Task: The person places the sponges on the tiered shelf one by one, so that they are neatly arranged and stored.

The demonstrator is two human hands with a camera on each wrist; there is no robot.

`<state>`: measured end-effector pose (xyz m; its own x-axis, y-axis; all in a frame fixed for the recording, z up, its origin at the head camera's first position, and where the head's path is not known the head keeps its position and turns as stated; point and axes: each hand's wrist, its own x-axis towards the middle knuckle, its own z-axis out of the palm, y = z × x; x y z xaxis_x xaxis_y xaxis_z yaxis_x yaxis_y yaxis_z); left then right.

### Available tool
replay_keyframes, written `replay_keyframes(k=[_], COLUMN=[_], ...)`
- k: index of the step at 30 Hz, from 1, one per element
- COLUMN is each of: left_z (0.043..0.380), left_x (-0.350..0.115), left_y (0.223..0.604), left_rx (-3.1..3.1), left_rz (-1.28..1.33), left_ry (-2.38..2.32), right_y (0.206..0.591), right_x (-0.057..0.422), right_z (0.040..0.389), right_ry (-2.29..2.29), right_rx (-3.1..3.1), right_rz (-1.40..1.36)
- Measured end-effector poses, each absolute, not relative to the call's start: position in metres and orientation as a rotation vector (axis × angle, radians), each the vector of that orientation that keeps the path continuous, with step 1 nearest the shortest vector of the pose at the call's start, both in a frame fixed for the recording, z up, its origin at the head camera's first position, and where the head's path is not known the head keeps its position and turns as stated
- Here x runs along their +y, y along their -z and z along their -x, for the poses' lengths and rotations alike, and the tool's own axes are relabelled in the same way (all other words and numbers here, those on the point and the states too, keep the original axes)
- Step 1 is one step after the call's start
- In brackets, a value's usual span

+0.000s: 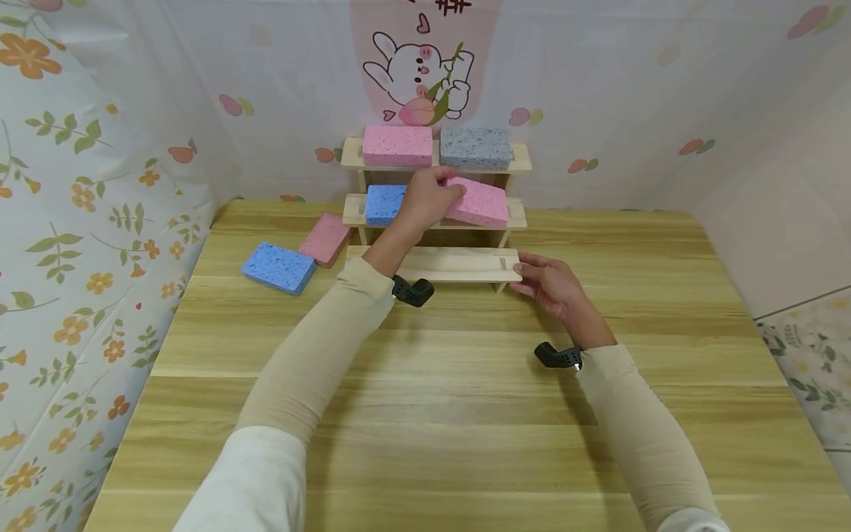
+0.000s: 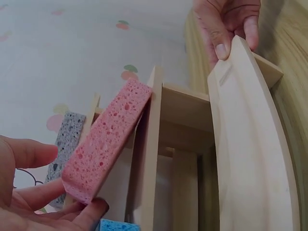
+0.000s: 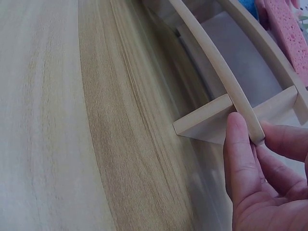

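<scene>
My left hand [image 1: 428, 199] pinches the left end of a pink sponge [image 1: 477, 202] at the middle tier of a three-tier wooden shelf [image 1: 459, 264]. The sponge sits askew; in the left wrist view it leans against the tier's board, its near end raised. A blue sponge [image 1: 384, 203] lies on the same tier, partly hidden behind my left hand. With thumb and fingers, my right hand [image 1: 550, 284] grips the right end of the lowest board, also visible in the right wrist view. Another pink sponge [image 1: 397, 145] and a grey sponge [image 1: 475, 147] rest on the top tier.
Left of the shelf, a blue sponge [image 1: 279, 267] and a darker pink sponge [image 1: 325, 239] lie on the wooden table [image 1: 452, 414]. A patterned cloth [image 1: 266, 66] hangs right behind the shelf, and a floral one [image 1: 80, 244] borders the left side.
</scene>
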<state>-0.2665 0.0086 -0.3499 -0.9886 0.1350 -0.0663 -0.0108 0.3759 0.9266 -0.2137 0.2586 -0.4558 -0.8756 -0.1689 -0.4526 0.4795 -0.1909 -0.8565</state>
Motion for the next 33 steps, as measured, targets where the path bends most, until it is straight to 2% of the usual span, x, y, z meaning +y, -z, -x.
replay_keyframes(k=[15,33], left_z=[0.259,0.249], left_x=[0.014,0.005], left_y=[0.335,0.327], left_rx=[2.406,2.340], left_rz=[-0.073,-0.059], left_ry=[-1.601,-1.736], right_y=[0.456,0.455], right_x=[0.259,0.260], right_z=[0.215,0.213], right_ry=[2.111,2.112], right_rx=[1.668,1.663], right_rz=[-0.339,-0.334])
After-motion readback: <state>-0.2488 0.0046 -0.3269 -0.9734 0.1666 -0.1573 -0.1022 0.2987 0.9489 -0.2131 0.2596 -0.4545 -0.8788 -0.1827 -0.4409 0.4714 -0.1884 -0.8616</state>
